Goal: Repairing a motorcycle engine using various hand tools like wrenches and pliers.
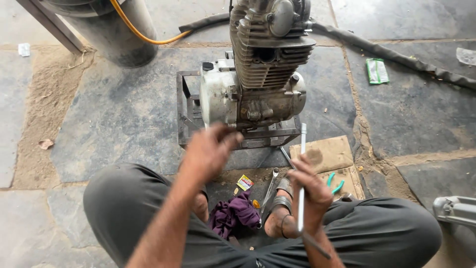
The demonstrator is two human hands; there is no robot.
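Our right hand (310,191) clamps the long metal rod (301,173) upright, while our nearer, loosely spread left hand (209,149) reaches the engine (258,84) just ahead.

Left hand (210,149) reaches toward the engine (258,74) on its stand (186,119); right hand (310,191) grips a rod (302,168) upright.

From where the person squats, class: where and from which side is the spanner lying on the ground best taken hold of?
Grip the spanner on its bare middle shank, coming from above and from its left. It lies flat on the floor between the feet, ring end pointing away. The right hand, which holds a long metal rod, and the right foot crowd its right side; the purple rag lies near its lower end.
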